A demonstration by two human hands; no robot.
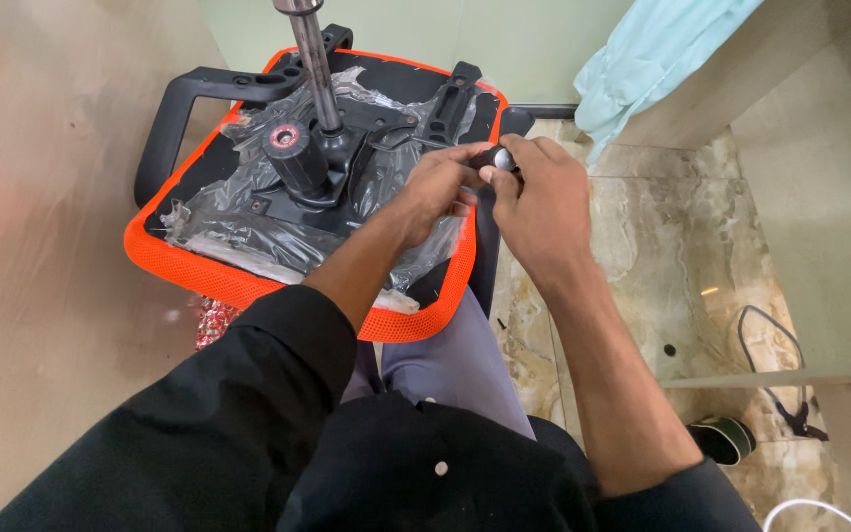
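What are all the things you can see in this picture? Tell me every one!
Upturned chair seat with orange mesh rim: one, orange and black, on the person's lap, left of centre.
Crinkled clear plastic wrap: one sheet, see-through, over the seat's underside.
Shiny metal gas-lift post: one, silver, standing up from the seat's black mechanism.
Round black knob with a red centre: one, beside the post.
Black armrest: one, at the seat's far left.
Light blue cloth: one, top right.
Dark sandal: one, on the marble floor, lower right.
Small black part: one, between both hands' fingertips.
Left hand: one, pinching the part.
Right hand: one, gripping the part.
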